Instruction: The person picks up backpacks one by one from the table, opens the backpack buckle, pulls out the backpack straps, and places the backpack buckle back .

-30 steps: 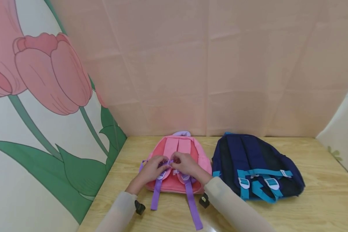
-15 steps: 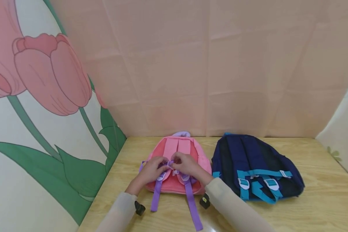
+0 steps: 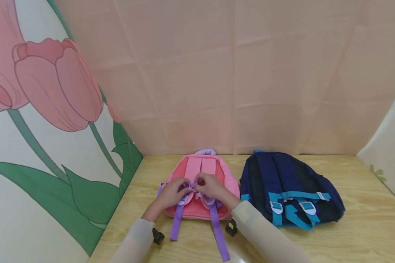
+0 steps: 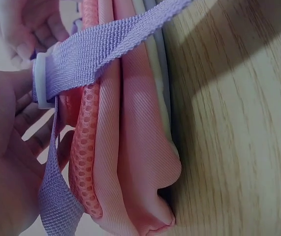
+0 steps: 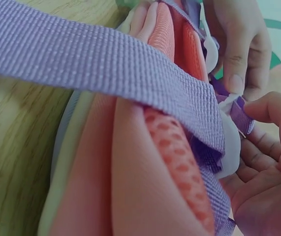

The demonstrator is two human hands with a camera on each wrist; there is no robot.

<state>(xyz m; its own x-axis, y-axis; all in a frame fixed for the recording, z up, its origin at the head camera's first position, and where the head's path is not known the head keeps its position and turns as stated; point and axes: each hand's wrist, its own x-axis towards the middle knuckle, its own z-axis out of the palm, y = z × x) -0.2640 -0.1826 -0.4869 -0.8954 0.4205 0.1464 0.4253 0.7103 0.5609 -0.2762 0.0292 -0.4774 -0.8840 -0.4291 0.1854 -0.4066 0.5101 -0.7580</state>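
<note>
A pink backpack (image 3: 202, 164) lies with its shoulder straps up, purple webbing hanging from its lower end. Over its middle, my left hand (image 3: 173, 191) pinches a small white slider buckle (image 5: 227, 103) on a purple strap. Close against it, my right hand (image 3: 214, 188) pinches the purple strap (image 5: 241, 117) beside that slider, thumb and fingertips nearly meeting the left ones. Another white buckle (image 4: 41, 81) with wide webbing (image 4: 91, 54) crosses in front of the left hand in the left wrist view. The fingertips partly cover the small slider in the head view.
A navy backpack (image 3: 286, 175) with turquoise straps (image 3: 294, 215) lies right of the pink one on the wooden table (image 3: 365, 204). A beige cloth backdrop (image 3: 250, 80) stands behind, and a tulip-printed panel (image 3: 52, 146) rises on the left. Two loose purple strap ends (image 3: 218, 233) trail toward the front.
Both hands stay almost in place over the pink backpack, with only slight movement of the fingers and strap. The whole head view has shifted slightly.
</note>
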